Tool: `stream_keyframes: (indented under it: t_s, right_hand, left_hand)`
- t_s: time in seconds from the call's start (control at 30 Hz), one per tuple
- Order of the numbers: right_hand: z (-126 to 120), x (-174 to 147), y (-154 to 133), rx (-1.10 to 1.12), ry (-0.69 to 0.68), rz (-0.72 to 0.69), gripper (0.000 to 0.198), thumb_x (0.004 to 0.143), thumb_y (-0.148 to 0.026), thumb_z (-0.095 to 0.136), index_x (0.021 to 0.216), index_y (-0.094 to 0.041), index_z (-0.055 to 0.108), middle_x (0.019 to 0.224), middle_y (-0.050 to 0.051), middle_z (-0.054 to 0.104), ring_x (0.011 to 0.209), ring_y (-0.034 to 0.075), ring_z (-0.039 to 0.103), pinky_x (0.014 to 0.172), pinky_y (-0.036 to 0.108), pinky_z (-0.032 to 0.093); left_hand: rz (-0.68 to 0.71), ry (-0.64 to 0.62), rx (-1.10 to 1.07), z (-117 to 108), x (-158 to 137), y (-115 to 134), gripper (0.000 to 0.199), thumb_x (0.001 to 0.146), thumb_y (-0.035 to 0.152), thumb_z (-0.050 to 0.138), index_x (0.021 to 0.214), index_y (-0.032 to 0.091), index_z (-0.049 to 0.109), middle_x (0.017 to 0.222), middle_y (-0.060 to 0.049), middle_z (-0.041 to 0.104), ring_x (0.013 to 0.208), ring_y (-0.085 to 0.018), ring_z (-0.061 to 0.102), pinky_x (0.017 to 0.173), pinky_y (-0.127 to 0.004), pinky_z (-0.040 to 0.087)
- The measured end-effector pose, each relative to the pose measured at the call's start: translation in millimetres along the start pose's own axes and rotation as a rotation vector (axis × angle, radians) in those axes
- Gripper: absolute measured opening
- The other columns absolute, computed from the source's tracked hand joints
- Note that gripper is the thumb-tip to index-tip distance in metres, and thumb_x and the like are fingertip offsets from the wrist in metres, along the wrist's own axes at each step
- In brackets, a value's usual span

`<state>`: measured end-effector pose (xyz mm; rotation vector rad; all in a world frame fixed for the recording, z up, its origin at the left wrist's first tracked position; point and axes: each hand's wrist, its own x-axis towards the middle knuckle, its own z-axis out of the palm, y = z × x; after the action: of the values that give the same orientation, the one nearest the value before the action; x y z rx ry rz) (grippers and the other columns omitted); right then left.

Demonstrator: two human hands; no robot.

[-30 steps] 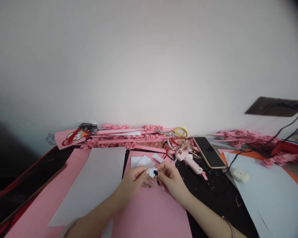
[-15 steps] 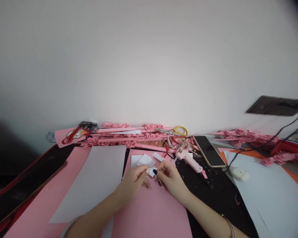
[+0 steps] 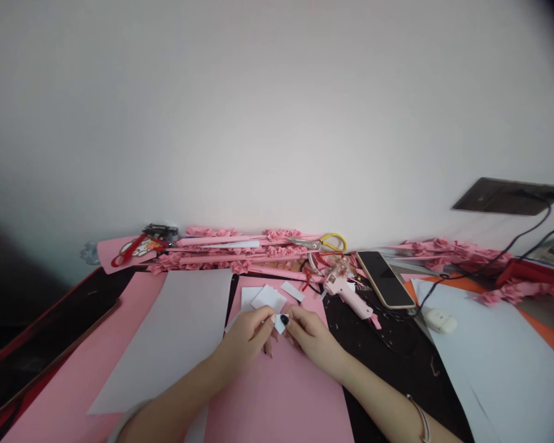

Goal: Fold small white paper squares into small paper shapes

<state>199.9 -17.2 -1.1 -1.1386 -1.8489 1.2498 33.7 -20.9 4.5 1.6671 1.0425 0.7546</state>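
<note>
white paper (image 3: 279, 326) between left hand (image 3: 248, 333), right hand (image 3: 314, 338); pinched by both

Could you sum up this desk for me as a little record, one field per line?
Left hand: holds a small piece of white paper
Right hand: holds the same piece, thumb on top
Under the hands: pink sheet
Just beyond the hands: white paper cards
To the right: pink glue gun, then a phone
To the left: large white sheet
Along the wall: pink paper flowers, yellow-handled scissors
</note>
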Motion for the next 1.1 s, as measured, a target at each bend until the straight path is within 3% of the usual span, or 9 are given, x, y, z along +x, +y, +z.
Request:
stream_keyframes:
  t_s: [0.17,0.63,0.8,1.1]
  right_hand:
    - [0.3,-1.2,-0.3,-0.021,0.006,-0.021,0.024,0.088,-0.024,0.039,0.064,-0.019,0.038,0.056,-0.005,0.040,0.049,0.009,0.035,0.046,0.020,0.028]
    - [1.0,-2.8,1.0,0.094,0.038,-0.010,0.027,0.088,-0.037,0.041,0.069,-0.019,0.042,0.057,-0.004,0.039,0.049,0.009,0.033,0.044,0.020,0.026]
    - [1.7,-3.1,1.1,0.084,0.051,-0.014,0.026,0.089,-0.036,0.040,0.070,-0.018,0.044,0.057,-0.004,0.039,0.048,0.009,0.032,0.044,0.019,0.026]
    - [0.9,-3.9,-5.0,-0.010,-0.003,-0.129,0.017,0.088,-0.025,0.040,0.074,-0.018,0.046,0.063,-0.003,0.042,0.057,0.011,0.037,0.053,0.021,0.032]
  left_hand:
    - [0.021,-0.005,0.056,-1.3,-2.0,0.8,0.027,0.089,0.028,0.031,0.071,0.019,0.048,0.052,0.005,0.052,0.051,-0.013,0.055,0.060,-0.025,0.041]
    - [0.021,-0.038,0.015,-1.5,-0.7,-0.3,0.027,0.090,0.031,0.027,0.081,0.019,0.049,0.053,0.004,0.052,0.051,-0.013,0.055,0.057,-0.024,0.041]
    - [0.019,-0.048,0.017,-1.7,-1.2,1.0,0.016,0.086,0.022,0.033,0.083,0.020,0.048,0.062,0.004,0.054,0.051,-0.011,0.055,0.055,-0.023,0.041]
    - [0.007,-0.021,-0.005,-0.3,-0.3,-2.5,0.019,0.088,0.027,0.033,0.075,0.020,0.046,0.051,0.006,0.051,0.049,-0.012,0.055,0.056,-0.023,0.041]
